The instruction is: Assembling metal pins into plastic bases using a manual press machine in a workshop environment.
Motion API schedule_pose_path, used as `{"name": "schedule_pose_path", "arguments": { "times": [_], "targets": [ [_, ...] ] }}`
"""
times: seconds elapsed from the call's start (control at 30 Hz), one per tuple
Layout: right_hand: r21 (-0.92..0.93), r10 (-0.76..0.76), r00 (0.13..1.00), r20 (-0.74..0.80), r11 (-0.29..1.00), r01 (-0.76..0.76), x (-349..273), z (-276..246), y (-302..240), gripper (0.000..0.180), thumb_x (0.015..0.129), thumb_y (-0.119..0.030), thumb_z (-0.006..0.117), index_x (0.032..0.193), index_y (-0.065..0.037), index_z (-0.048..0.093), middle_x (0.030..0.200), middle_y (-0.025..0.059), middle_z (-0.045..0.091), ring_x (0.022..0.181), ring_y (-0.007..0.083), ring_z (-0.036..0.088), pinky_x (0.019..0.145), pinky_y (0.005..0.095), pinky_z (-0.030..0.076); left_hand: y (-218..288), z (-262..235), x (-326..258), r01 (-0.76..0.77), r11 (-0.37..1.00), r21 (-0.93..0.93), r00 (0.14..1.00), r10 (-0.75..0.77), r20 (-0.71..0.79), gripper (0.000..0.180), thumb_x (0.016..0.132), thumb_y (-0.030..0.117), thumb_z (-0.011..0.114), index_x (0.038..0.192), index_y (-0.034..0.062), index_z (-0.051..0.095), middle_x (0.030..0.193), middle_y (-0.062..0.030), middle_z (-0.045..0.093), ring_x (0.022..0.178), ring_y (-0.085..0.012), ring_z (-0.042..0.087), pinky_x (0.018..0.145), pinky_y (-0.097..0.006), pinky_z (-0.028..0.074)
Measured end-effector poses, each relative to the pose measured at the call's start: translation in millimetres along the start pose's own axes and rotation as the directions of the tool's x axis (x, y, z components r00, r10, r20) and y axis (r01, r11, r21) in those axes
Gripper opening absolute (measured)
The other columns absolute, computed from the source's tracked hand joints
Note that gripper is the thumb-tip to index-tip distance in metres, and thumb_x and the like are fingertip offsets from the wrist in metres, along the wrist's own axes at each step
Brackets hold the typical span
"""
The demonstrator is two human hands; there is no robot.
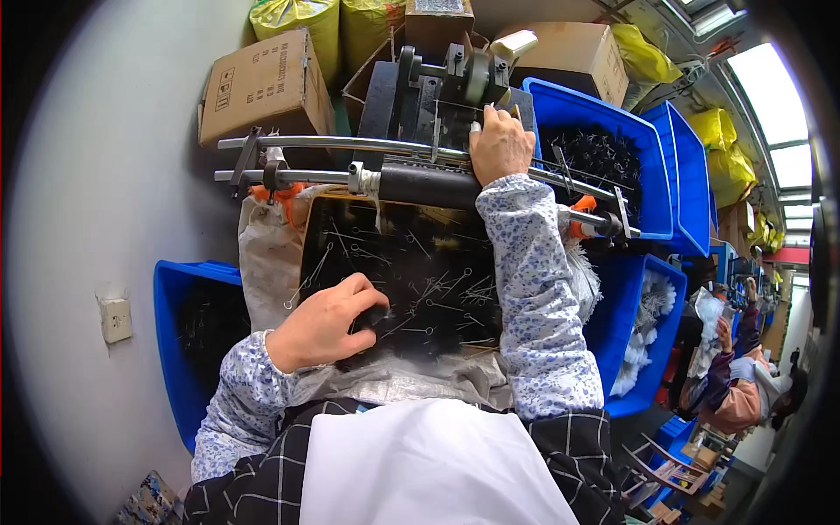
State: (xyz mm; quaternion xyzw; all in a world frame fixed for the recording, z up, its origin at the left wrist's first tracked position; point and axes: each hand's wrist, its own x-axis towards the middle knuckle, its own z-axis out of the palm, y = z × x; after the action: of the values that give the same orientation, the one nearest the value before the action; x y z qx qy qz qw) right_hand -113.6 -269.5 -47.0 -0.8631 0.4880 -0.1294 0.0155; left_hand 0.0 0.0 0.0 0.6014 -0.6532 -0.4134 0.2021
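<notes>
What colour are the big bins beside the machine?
Bright blue; the blue bins show best in the head view, at the right of the machine.

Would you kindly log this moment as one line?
left hand: picking among wire pins on black tray | right hand: resting on black machine | blue bin: at right

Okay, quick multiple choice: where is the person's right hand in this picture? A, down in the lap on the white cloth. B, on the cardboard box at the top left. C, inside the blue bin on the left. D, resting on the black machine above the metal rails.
D: the right hand lies on the black machine just above the metal rails, while the left hand rests on the dark tray of wire pins.
</notes>
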Motion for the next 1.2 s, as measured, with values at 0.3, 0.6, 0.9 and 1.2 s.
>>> {"name": "schedule_pose_path", "arguments": {
  "times": [0.3,0.6,0.9,1.2],
  "targets": [
    [-0.039,0.019,1.0,0.004,0.999,-0.019,-3.1,-12.0,57.8,0.034,0.08,-0.026,0.057,0.109,-0.009,0.057,0.101,0.0104,0.061,0.098,0.0278,0.055,0.08,0.042,0.039,12.6,-18.9,-8.9,-0.172,0.978,-0.115,0.911,0.114,-0.395,0.031,0.066,-0.005,0.062,0.096,0.0059,0.057,0.091,-0.0072,0.05,0.077,-0.0193,0.052,0.071,-0.029,0.046],
    [0.02,0.0,0.952,0.308,1.0,-0.006,42.2,-26.9,119.1,0.026,0.084,-0.023,0.048,0.105,-0.02,0.063,0.104,0.0075,0.062,0.097,0.0297,0.058,0.084,0.0427,0.044,12.4,-12.8,2.5,-0.202,0.923,-0.328,0.902,0.045,-0.428,0.026,0.072,-0.003,0.061,0.097,0.002,0.052,0.088,-0.0079,0.055,0.08,-0.0145,0.057,0.07,-0.025,0.047],
    [0.34,-0.483,0.87,0.099,0.838,0.427,-78.8,-96.5,8.1,0.026,0.082,-0.02,0.057,0.104,-0.007,0.055,0.091,0.0138,0.059,0.077,0.0301,0.061,0.065,0.0384,0.05,13.8,9.6,21.6,-0.141,0.945,-0.295,0.895,-0.006,-0.446,0.029,0.073,-0.003,0.062,0.096,0.0036,0.047,0.087,-0.008,0.057,0.077,-0.0186,0.061,0.066,-0.026,0.048],
    [0.153,-0.25,0.963,-0.104,0.952,0.264,-43.6,-46.3,20.2,0.019,0.079,-0.01,0.055,0.096,-0.011,0.063,0.08,0.008,0.061,0.078,0.0248,0.061,0.066,0.0345,0.049,4.3,18.2,-1.4,0.038,0.994,0.102,0.991,-0.024,-0.133,0.039,0.07,0.013,0.07,0.102,0.006,0.048,0.085,-0.008,0.057,0.075,-0.024,0.056,0.066,-0.034,0.043]
  ]
}}
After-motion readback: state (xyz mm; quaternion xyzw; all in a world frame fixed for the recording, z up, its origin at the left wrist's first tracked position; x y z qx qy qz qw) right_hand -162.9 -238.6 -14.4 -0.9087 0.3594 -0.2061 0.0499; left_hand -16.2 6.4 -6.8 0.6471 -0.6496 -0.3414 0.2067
